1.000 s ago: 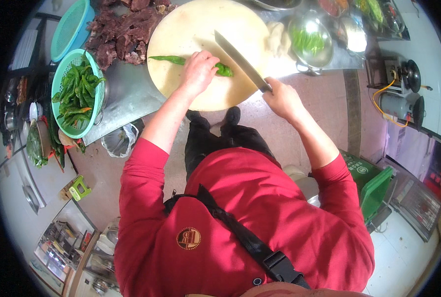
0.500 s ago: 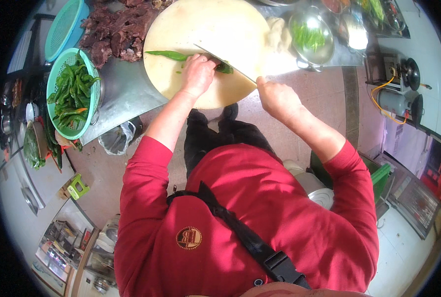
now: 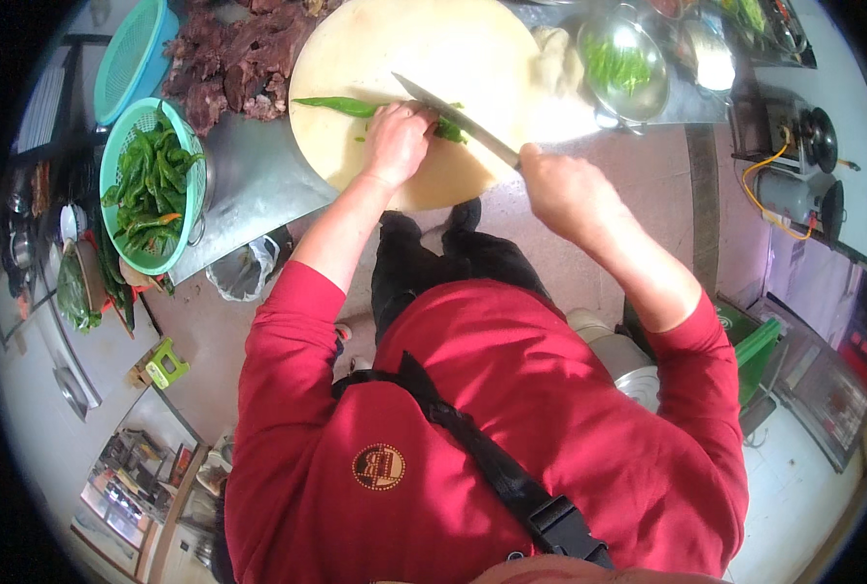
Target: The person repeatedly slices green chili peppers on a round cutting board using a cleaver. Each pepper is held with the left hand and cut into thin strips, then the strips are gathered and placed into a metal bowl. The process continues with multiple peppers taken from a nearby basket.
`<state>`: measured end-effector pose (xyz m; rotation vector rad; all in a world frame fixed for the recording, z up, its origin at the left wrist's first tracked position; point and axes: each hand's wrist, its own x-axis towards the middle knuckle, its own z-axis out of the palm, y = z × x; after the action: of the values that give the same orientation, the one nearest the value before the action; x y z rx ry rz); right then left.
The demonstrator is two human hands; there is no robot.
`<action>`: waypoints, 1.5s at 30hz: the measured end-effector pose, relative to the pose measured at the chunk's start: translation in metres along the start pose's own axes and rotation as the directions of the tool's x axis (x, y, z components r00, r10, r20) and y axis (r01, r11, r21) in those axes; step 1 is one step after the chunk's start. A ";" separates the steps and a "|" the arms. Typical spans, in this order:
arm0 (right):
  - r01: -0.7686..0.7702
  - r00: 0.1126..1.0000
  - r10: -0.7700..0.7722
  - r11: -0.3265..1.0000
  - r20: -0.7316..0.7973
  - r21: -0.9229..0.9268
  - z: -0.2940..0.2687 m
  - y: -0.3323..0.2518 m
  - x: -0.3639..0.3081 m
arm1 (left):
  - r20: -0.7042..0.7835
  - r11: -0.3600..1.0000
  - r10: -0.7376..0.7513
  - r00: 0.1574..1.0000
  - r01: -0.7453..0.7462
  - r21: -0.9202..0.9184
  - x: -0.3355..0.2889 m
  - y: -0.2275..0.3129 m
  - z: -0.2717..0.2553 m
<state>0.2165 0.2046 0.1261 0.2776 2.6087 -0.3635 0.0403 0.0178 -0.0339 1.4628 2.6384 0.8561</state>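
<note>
My left hand (image 3: 399, 141) presses a long green chili pepper (image 3: 339, 105) down on a round, pale cutting board (image 3: 409, 49). The pepper's uncut end sticks out to the left of my curled fingers. My right hand (image 3: 565, 190) is wrapped round the handle of a kitchen knife (image 3: 468, 127), whose blade slants up and left past the left fingertips. Chopped green pepper (image 3: 448, 129) lies beside those fingertips, partly behind the blade. Whether the knife's edge touches the pepper or the board is hidden.
A turquoise basket (image 3: 110, 209) of green peppers stands left of the board, with a blue basket (image 3: 127, 63) behind it. Dark red meat (image 3: 239, 63) lies beyond on the metal table (image 3: 253, 180). To the right sits a metal bowl (image 3: 655, 73) with cut greens.
The knife blade has tilted, showing more of its flat side. My right hand has shifted slightly right, and the whole view has moved a little. My left hand keeps its hold on the pepper.
</note>
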 end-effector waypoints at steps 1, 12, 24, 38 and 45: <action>0.010 1.000 -0.010 1.000 0.002 0.010 0.001 0.000 0.000 | 0.008 1.000 -0.010 1.000 0.009 0.005 0.001 -0.001 0.001; -0.004 1.000 0.004 0.999 -0.011 0.033 0.011 -0.005 -0.001 | -0.006 0.999 -0.031 1.000 0.031 -0.022 -0.003 -0.003 0.003; -0.027 1.000 0.028 0.993 -0.009 0.112 0.006 -0.018 -0.006 | -0.008 0.998 -0.019 1.000 0.018 -0.065 -0.006 -0.006 0.003; -0.089 0.994 0.100 0.976 -0.045 0.200 0.045 -0.022 0.005 | 0.038 0.998 -0.029 0.999 0.031 -0.063 -0.002 -0.011 -0.013; -0.098 0.992 0.110 0.980 -0.061 0.174 0.018 -0.011 0.012 | 0.164 0.993 -0.122 0.979 0.121 0.018 0.010 -0.028 -0.049</action>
<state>0.2112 0.1903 0.1075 0.4915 2.6224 -0.5507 0.0001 -0.0081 -0.0023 1.2961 2.5796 0.6829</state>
